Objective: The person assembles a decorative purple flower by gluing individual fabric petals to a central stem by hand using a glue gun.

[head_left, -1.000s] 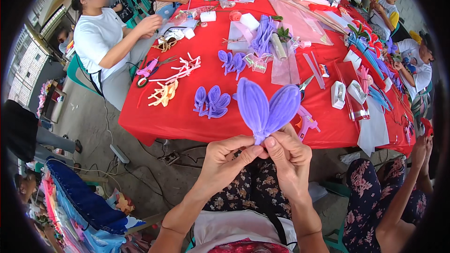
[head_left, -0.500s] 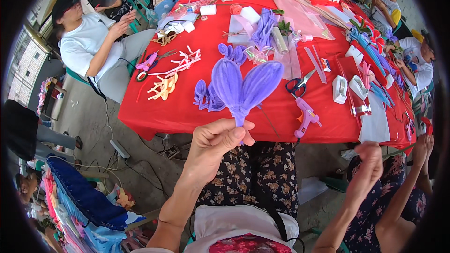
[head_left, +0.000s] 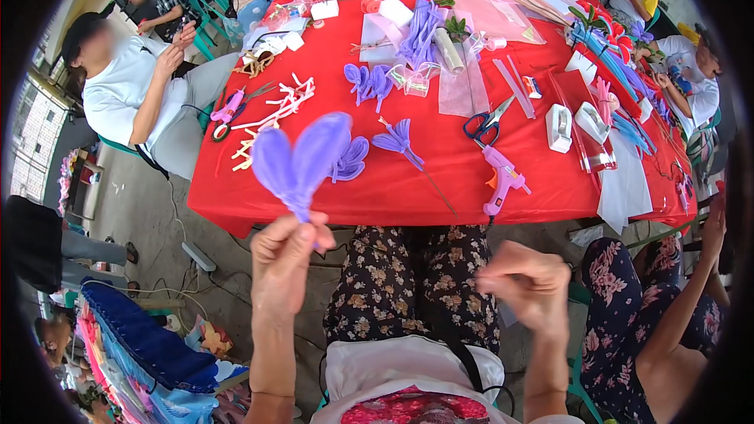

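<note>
Got a purple two-petal piece [head_left: 302, 161] pinched by its narrow base between the thumb and fingers of the left hand [head_left: 284, 259]. Petals up and fanned, held at the near edge of the red table [head_left: 353, 208], partly blocking the view of a pale yellow bunch [head_left: 242, 151]. Can't tell about anything inside the right hand [head_left: 530, 283]: curled up, blurry, well apart from the left and above the right side of the lap.

Container-wise, looking at a small blue, white and orange box [head_left: 532, 88] on the cloth, but can't see inside. Same deal with a pair of rounded white holders, one left [head_left: 559, 127] and one right [head_left: 593, 122]: hollow in the middle, contents too small to make out.

As for edges, watch the pink-purple glue gun [head_left: 503, 179], handle right down by the near rim, just below the dark-handled scissors [head_left: 483, 126]. Also see a stemmed purple flower [head_left: 399, 143], stem angled toward that same rim. Decent bare red cloth between stem and glue gun, plus more left of the stem. Past the rim, just floor and the patterned trousers [head_left: 377, 290].
</note>
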### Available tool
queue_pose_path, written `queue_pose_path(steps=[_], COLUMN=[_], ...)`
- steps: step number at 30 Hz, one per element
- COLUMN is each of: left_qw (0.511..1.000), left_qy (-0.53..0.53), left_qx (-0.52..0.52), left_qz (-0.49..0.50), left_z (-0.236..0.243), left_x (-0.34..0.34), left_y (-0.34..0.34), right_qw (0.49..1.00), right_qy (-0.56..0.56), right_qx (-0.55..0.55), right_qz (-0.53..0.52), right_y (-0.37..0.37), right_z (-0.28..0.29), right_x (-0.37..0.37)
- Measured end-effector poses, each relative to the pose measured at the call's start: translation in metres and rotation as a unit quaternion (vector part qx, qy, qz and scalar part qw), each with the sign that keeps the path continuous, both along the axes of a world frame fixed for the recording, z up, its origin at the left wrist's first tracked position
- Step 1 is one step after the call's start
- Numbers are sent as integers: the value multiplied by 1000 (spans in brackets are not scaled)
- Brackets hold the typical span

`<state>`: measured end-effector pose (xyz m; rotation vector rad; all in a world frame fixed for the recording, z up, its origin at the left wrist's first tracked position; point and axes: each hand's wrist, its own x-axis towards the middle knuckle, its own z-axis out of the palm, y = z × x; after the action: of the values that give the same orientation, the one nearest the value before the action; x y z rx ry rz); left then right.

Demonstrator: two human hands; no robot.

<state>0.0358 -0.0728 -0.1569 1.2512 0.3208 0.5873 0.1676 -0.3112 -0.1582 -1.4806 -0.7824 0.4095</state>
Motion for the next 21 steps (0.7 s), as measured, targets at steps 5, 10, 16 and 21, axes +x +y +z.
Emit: queue_pose_path(steps=[5, 10, 16, 21], left_qw=[998, 997, 997, 998], left_qy=[-20, -9, 13, 29], left_qx=[12, 22, 34, 22], left_qz=[55, 73, 61, 59], left_z=[0, 1, -1, -10], left_x=[-4, -3, 9, 8], left_y=[21, 28, 16, 17], right_qw=[957, 813, 869, 948], right_qy=[132, -356, -256, -243], right_qx=[-257, -452, -367, -169], right_qz=[-29, -91, -209, -116], right_y=[-119, -197, -97, -2], right_z=[-73, -151, -81, -49], right_x=[32, 26, 34, 46])
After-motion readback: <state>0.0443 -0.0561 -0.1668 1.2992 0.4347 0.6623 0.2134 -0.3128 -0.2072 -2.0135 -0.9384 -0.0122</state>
